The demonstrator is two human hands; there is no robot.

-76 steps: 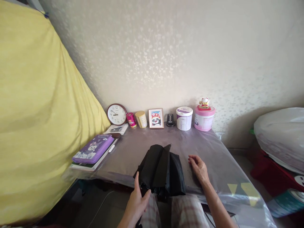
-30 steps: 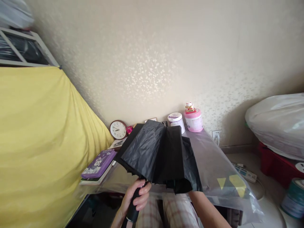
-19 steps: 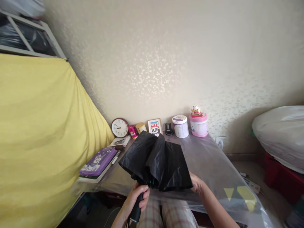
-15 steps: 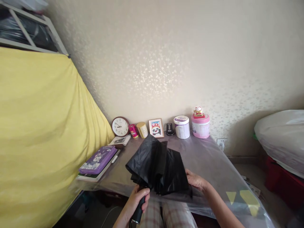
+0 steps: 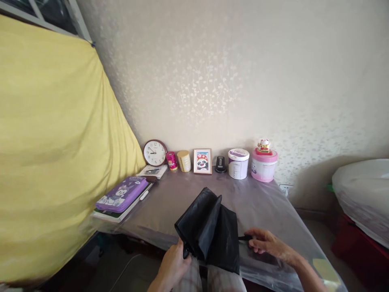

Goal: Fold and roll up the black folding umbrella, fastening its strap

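A folded black umbrella (image 5: pixel 212 231), its canopy loose and fanned in pleats, is held over the near edge of the table. My left hand (image 5: pixel 174 263) is wrapped round its handle, which is mostly hidden in the grip. To the right, my right hand (image 5: pixel 267 243) pinches a short black strap (image 5: pixel 244 238) that runs out from the canopy's side.
A plastic-covered table (image 5: pixel 258 211) stands against the wall. Along its back are a clock (image 5: pixel 154 153), a pink can (image 5: pixel 172 161), a picture frame (image 5: pixel 202 161) and lidded tubs (image 5: pixel 238 164). A purple case (image 5: pixel 123 194) lies on books at left, beside a yellow cloth (image 5: pixel 60 142).
My right hand has moved right from the canopy's edge, drawing the strap outward. The umbrella has shifted slightly lower and right in view, and its handle has turned out of sight.
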